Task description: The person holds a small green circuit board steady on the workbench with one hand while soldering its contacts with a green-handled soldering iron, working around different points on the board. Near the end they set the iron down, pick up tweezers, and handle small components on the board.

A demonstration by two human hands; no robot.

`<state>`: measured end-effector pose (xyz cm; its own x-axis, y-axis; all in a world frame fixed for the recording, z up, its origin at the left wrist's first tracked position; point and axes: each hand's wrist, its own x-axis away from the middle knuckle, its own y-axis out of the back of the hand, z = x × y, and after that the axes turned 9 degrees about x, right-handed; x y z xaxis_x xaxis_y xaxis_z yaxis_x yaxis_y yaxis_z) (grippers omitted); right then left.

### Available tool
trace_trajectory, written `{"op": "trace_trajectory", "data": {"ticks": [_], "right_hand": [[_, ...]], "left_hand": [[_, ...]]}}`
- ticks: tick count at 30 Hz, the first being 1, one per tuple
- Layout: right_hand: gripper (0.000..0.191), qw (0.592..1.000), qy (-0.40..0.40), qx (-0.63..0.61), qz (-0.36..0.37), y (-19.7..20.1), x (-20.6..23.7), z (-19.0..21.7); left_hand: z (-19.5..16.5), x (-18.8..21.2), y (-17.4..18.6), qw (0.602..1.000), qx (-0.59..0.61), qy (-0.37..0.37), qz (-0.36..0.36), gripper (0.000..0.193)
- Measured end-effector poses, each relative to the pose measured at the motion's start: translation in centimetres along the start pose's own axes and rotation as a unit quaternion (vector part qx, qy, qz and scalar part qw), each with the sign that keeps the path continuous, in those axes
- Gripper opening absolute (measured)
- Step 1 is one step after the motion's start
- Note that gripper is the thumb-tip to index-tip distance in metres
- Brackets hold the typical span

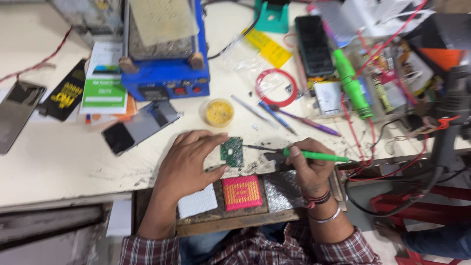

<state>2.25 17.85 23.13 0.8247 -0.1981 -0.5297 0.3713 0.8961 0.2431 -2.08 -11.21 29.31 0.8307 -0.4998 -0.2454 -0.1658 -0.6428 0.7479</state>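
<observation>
The bench (59, 162) carries a blue box-shaped machine (164, 54) near its far edge, with a dark phone (314, 45) further along that edge. A phone (140, 126) lies flat between the machine and the near edge. Close to the near edge sits a pink woven pad (242, 192). The left hand (189, 164) curls partly, thumb and fingertips pinching the small green circuit board (232, 151) just above the pad. The right hand (308, 164) is closed around a green-handled tool (314, 156) (its thin dark tip reaches the board's edge). A small yellow pot (219, 113) stands behind the board.
</observation>
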Motion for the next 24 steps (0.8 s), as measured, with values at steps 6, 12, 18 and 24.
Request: {"op": "trace_trajectory", "data": {"ticks": [6,12,18,24], "right_hand": [[0.012,0.998,-0.021,-0.054,-0.012,2.4,1.9,1.3],[0.012,0.993,-0.046,-0.111,-0.003,6.1,4.4,2.9],[0.012,0.99,-0.074,-0.116,0.002,8.8,7.0,3.5],[0.011,0.986,-0.095,-0.134,0.013,9.5,8.2,3.3]], "left_hand": [[-3.6,1.8,-0.4,1.0,-0.01,0.023,-0.004,0.067],[-7.8,4.3,-1.9,0.998,-0.036,0.052,0.0,0.071],[-10.6,6.6,-4.0,0.998,-0.048,0.048,-0.008,0.077],[-11.3,7.5,-4.7,0.997,-0.06,0.05,0.003,0.074]]}}
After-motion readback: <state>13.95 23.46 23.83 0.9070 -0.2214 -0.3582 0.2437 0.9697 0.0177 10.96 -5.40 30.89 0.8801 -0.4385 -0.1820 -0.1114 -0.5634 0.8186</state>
